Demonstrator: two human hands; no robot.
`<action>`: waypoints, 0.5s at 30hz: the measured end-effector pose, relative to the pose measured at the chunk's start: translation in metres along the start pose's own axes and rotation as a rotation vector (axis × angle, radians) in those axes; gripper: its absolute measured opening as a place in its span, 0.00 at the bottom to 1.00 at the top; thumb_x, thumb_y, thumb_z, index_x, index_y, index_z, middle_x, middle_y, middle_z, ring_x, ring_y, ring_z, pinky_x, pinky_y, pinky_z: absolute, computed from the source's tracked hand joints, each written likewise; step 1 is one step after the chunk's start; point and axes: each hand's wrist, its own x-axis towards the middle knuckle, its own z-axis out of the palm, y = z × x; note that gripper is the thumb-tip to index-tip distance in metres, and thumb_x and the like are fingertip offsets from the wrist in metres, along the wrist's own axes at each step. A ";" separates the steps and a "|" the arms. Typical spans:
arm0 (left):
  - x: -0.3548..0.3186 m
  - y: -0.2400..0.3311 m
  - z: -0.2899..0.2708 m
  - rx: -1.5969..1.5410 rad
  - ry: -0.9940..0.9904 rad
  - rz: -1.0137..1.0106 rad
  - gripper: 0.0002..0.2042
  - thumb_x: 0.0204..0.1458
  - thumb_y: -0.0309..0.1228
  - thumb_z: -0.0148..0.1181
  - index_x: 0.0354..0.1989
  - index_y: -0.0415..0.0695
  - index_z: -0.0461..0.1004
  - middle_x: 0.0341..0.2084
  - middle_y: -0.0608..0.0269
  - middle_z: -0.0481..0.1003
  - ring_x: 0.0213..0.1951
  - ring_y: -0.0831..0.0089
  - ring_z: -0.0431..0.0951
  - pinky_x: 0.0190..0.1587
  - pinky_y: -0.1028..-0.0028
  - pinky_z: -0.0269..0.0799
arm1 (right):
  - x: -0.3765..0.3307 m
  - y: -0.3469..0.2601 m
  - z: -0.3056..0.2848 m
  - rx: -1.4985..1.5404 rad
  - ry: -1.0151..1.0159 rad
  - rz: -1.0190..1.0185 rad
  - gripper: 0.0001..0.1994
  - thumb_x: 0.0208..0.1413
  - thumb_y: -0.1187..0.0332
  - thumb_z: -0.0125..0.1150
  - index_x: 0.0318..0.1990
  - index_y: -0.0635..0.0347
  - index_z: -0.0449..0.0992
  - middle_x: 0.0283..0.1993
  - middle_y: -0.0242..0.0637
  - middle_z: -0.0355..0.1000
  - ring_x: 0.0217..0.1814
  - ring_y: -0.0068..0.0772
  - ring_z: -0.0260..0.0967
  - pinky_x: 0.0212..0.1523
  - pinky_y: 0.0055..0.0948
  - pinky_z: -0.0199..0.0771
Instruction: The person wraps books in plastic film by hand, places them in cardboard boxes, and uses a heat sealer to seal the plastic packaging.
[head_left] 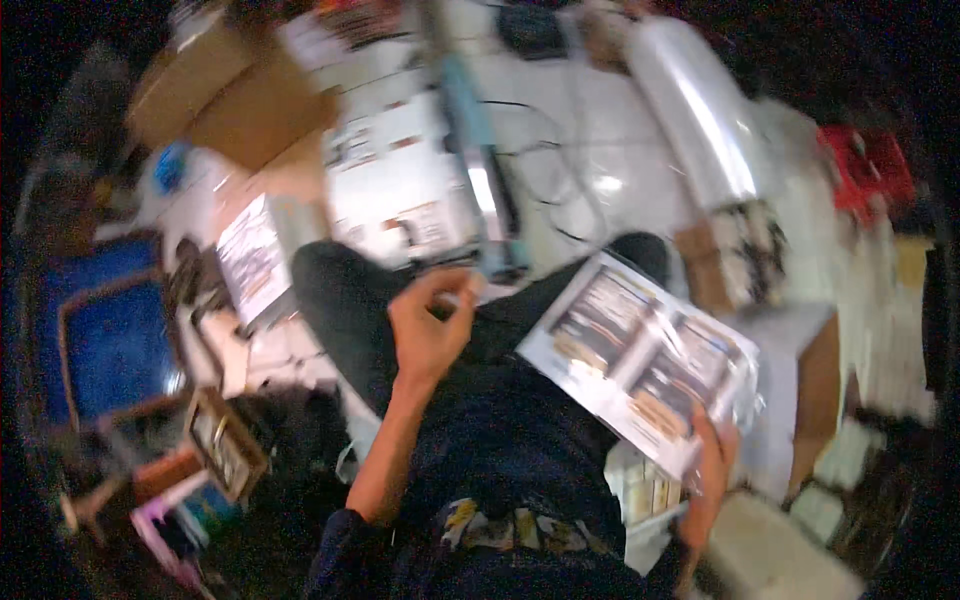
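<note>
My right hand grips the near corner of a flat clear-wrapped packet of printed cards, held tilted over my right knee. My left hand is raised above my lap, thumb and fingers pinched together near a small pale thing that is too blurred to identify. Just beyond the left hand lies a long blue and silver tool on the white floor. My dark trousers and dark shirt fill the lower middle.
Brown cardboard boxes lie at the upper left, and a roll of clear film at the upper right. A red crate is at the right edge. A blue box and small printed packets are on the left. Black cables cross the floor.
</note>
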 end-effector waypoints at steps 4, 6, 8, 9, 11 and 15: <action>0.004 -0.101 -0.127 0.158 1.177 0.011 0.18 0.51 0.31 0.67 0.48 0.36 0.71 0.39 0.57 0.75 0.35 0.69 0.78 0.40 0.73 0.76 | -0.003 0.003 0.004 0.140 -0.025 -0.164 0.24 0.55 0.67 0.64 0.56 0.70 0.68 0.49 0.41 0.71 0.44 0.29 0.69 0.44 0.27 0.71; -0.017 -0.154 -0.191 -0.502 1.321 -0.458 0.26 0.50 0.34 0.68 0.54 0.34 0.66 0.43 0.54 0.72 0.41 0.66 0.76 0.42 0.70 0.77 | 0.007 0.012 -0.001 0.034 0.102 -0.193 0.26 0.55 0.66 0.64 0.59 0.68 0.65 0.53 0.44 0.68 0.47 0.31 0.69 0.46 0.28 0.71; -0.027 -0.179 -0.202 -1.076 0.892 -0.294 0.35 0.51 0.48 0.65 0.63 0.43 0.60 0.52 0.47 0.68 0.50 0.58 0.72 0.47 0.62 0.75 | 0.022 0.016 -0.012 0.034 0.004 -0.210 0.27 0.55 0.66 0.64 0.61 0.67 0.63 0.55 0.45 0.67 0.49 0.32 0.68 0.47 0.28 0.71; -0.028 -0.186 -0.195 -1.131 0.935 -0.489 0.36 0.50 0.53 0.63 0.63 0.45 0.61 0.53 0.45 0.67 0.50 0.54 0.72 0.49 0.57 0.73 | 0.029 0.018 -0.016 0.036 -0.054 -0.213 0.29 0.56 0.66 0.64 0.62 0.66 0.61 0.56 0.45 0.66 0.51 0.33 0.68 0.48 0.29 0.71; -0.011 -0.174 -0.184 -1.192 0.954 -0.703 0.37 0.49 0.57 0.61 0.62 0.46 0.62 0.55 0.43 0.66 0.50 0.51 0.72 0.50 0.52 0.71 | 0.009 -0.010 -0.005 0.014 -0.054 -0.115 0.30 0.55 0.65 0.64 0.62 0.67 0.60 0.56 0.45 0.66 0.52 0.34 0.67 0.50 0.30 0.71; 0.007 -0.217 -0.198 -1.171 0.756 -0.601 0.38 0.48 0.62 0.59 0.58 0.44 0.66 0.53 0.43 0.68 0.51 0.45 0.70 0.53 0.46 0.67 | 0.004 -0.002 0.009 -0.151 0.122 0.110 0.32 0.54 0.67 0.65 0.63 0.68 0.58 0.57 0.45 0.65 0.54 0.36 0.66 0.54 0.34 0.69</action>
